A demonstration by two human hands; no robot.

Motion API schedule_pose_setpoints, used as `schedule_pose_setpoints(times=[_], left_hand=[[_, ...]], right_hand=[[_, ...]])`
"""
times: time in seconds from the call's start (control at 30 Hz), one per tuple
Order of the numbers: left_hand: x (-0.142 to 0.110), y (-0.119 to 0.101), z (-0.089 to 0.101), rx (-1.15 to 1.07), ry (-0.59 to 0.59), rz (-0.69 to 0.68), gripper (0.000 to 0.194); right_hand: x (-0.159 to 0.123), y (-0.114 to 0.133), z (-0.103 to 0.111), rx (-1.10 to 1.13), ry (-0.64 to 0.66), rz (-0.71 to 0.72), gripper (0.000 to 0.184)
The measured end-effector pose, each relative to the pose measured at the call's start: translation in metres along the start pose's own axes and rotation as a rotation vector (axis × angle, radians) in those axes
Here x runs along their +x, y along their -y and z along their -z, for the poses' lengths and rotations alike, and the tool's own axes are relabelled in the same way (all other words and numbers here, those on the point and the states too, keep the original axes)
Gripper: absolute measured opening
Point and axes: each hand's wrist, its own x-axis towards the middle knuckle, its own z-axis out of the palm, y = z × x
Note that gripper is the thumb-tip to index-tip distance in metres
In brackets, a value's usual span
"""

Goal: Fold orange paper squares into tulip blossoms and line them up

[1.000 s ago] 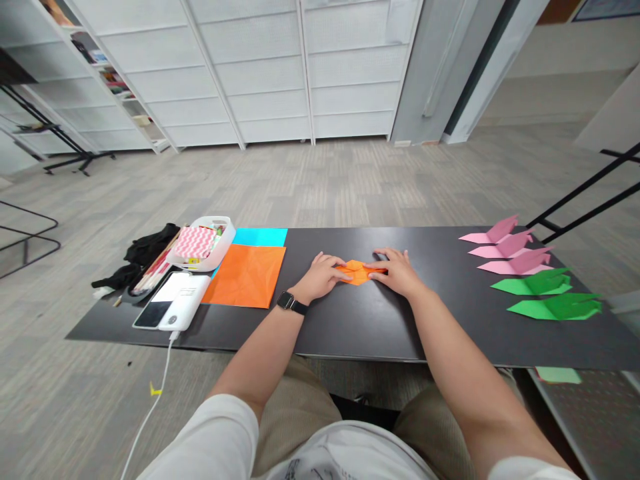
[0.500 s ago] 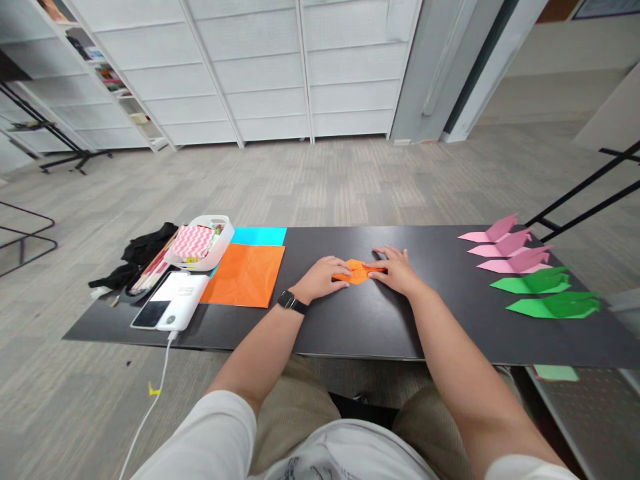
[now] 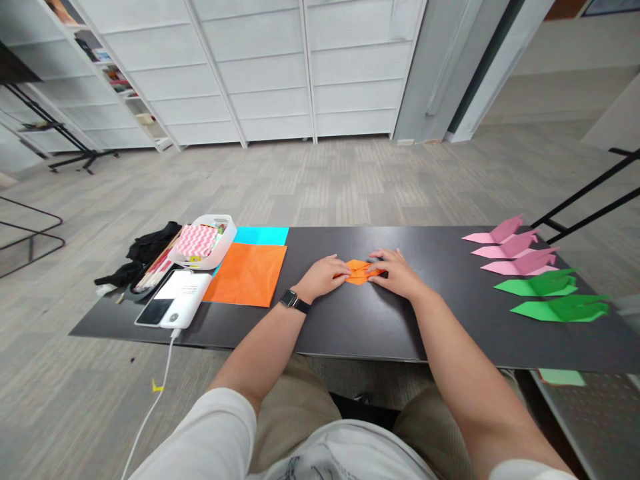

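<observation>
Lying between fingertips (image 3: 343, 269): orange folded paper (image 3: 357, 272).
Left hand (image 3: 324, 277): fingers over left end, grip cannot be told.
Right hand (image 3: 397, 272): fingers slightly parted over right end, grip likewise.

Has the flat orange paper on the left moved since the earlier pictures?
No: the flat orange paper lies in the same spot on the black table.

Orange folded paper (image 3: 357, 272): your left hand (image 3: 324, 277) is covering left end; your right hand (image 3: 397, 275) is partly covering right end; grip or press, fingers are showing too small to tell. Cyan sheet (image 3: 265, 235): is lying partly under orange sheet (image 3: 247, 275). White device (image 3: 186, 307): print is showing too small to read. White cable (image 3: 149, 413): is running off bottom edge. Dark panel (image 3: 17, 63): left edge is cutting it. Shelf items (image 3: 118, 81): are blurring past naming.
</observation>
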Motion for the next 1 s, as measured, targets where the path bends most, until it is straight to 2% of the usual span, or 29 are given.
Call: schedule_pose_setpoints(times=[0.33,0.6,0.83,1.0], left_hand=[[-0.0010,-0.0038,0.0032,-0.049,-0.020,-0.016,0.019],[-0.0010,-0.0024,-0.0002,-0.016,-0.043,0.007,0.018],[0.0008,0.0008,0.0001,-0.090,-0.140,0.075,0.018],[0.0029,0.0012,0.0013,-0.137,-0.192,0.141,0.016]], right_hand=[[0.0052,-0.0005,0.0011,-0.024,-0.150,0.071,0.012],[0.0059,0.0062,0.0035,0.053,-0.128,0.115,0.017],[-0.0013,0.0071,0.0034,-0.004,-0.063,0.036,0.041],[0.0035,0.0074,0.0010,-0.011,-0.094,0.043,0.029]])
